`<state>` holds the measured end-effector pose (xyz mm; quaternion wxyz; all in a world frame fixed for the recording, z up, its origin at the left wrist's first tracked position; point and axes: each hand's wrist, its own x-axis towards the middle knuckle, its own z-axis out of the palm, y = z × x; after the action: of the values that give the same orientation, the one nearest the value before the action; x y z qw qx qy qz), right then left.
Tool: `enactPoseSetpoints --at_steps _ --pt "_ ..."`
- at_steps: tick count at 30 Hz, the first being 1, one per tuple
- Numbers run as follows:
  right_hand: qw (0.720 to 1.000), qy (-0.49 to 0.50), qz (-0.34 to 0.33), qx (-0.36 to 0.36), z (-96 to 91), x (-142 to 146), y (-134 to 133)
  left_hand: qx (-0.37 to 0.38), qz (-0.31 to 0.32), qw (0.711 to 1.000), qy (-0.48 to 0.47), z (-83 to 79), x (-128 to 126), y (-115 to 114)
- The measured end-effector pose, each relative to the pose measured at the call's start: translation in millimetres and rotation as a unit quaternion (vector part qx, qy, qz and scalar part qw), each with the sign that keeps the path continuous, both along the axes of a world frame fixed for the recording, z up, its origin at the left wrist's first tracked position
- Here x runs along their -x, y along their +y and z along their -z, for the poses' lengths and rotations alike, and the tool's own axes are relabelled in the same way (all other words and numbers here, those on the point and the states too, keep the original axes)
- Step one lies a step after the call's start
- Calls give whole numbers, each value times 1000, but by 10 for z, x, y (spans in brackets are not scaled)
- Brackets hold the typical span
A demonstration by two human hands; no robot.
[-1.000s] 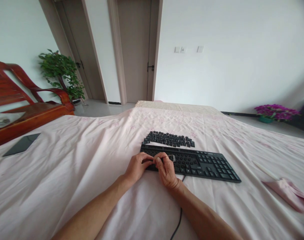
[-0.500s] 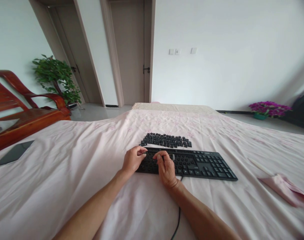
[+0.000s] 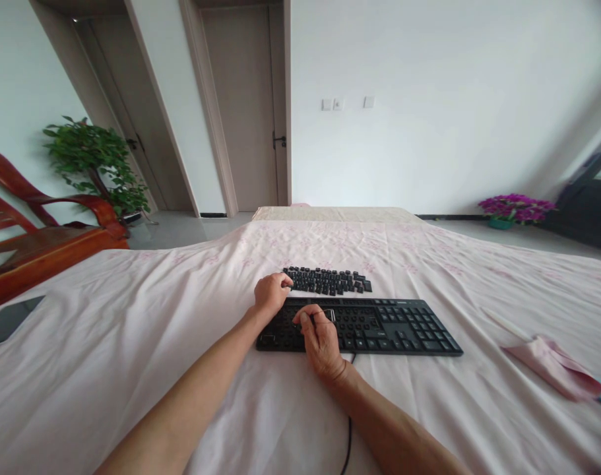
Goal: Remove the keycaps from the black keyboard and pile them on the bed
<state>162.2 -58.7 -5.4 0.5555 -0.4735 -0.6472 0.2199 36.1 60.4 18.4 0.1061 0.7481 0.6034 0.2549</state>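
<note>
A black keyboard lies on the cloth, many of its keys off on the left and middle, the number pad still capped. Just behind it, loose black keycaps are laid out in rows. My left hand is at the left end of those rows, thumb and finger pinched on a dark keycap mostly hidden by the fingers. Over the bare part of the keyboard, my right hand is closed on a thin wire tool, which looks like a keycap puller; its handle is hidden in the fingers.
A pinkish patterned cloth covers the table. The keyboard's cable runs toward me. At right lie a pink cloth piece and a pale stick; a dark flat panel is at left. A wooden chair stands beyond.
My left hand has moved from the keyboard's upper left edge to the left end of the loose keycaps. My right hand stays over the keyboard with the wire tool. The view has shifted slightly.
</note>
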Motion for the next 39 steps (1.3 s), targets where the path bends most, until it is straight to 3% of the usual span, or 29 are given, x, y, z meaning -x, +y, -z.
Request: enactPoseSetpoints --at_steps 17,24,30,39 --pt "1000 11 -10 4 -23 -2 0 -18 -12 997 72 -21 -11 21" --pt "1000 17 -11 13 3 -3 8 -6 -52 997 58 -111 320 22" --pt "1000 6 -9 3 -18 4 9 62 -64 995 38 31 620 25" --pt "1000 3 -6 15 1 7 20 85 -58 994 33 175 600 99"
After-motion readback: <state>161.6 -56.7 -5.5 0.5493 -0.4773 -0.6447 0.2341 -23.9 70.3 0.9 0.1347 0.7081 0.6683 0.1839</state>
